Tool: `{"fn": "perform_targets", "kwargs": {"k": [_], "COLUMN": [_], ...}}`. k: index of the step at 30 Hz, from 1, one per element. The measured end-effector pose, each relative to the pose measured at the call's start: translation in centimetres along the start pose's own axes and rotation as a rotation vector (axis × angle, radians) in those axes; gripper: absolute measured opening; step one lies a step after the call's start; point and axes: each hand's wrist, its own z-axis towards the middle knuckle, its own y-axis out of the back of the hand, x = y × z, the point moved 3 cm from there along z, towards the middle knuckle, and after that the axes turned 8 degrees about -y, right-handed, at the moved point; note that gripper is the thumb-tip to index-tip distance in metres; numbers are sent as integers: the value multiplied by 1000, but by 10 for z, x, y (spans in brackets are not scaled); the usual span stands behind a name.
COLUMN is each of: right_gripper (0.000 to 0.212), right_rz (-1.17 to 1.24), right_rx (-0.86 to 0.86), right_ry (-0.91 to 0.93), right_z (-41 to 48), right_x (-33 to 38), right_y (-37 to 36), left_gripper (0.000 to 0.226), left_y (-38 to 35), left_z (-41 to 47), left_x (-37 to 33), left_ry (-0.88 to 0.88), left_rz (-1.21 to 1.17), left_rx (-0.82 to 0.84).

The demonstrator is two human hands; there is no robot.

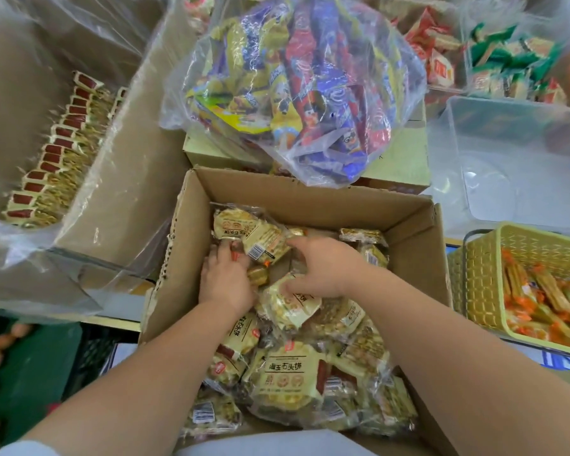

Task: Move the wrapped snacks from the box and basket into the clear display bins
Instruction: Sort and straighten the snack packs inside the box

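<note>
Both hands gather yellow biscuit packs in cardboard box, frame center: left hand & right hand, each grip curled on packs. Empty clear bin lies upper right, nearer right hand.

Your left hand fingertips are buried among the yellow snack packs, the yellow basket at 3 o'clock runs off frame, the left box at 10 o'clock is motion-blurred, and small pack print is unreadable.
</note>
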Motion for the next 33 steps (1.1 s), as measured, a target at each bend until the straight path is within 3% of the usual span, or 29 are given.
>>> {"fn": "perform_targets", "kwargs": {"k": [4,9,11,16,24,27,29,33], "right_gripper": [70,103,104,83,82,52,46,39], "right_rz": [-17,23,-2,-103,124,233,395,761], "right_rx": [-135,40,40,58,145,153,181,131], "right_ry": [-63,-115,-151,-189,-201,-201,-200,-114], "right_z": [31,63,71,76,71,69,64,50], "right_x": [3,-4,-7,-11,-14,-14,-16,-18], "right_y": [3,-12,-17,-24,-31,-30,-28,-17], "left_gripper": [59,48,60,79,57,64,70,38], "left_y": [-2,2,2,3,8,12,15,26], "left_z": [5,5,6,9,13,13,11,8], "left_x": [2,4,5,6,4,3,3,3], "left_ry": [34,71,72,131,98,83,83,96], "left_rz": [-110,-49,-44,-110,-75,-109,-148,-348], "left_rx": [45,56,32,38,131,147,152,1]}}
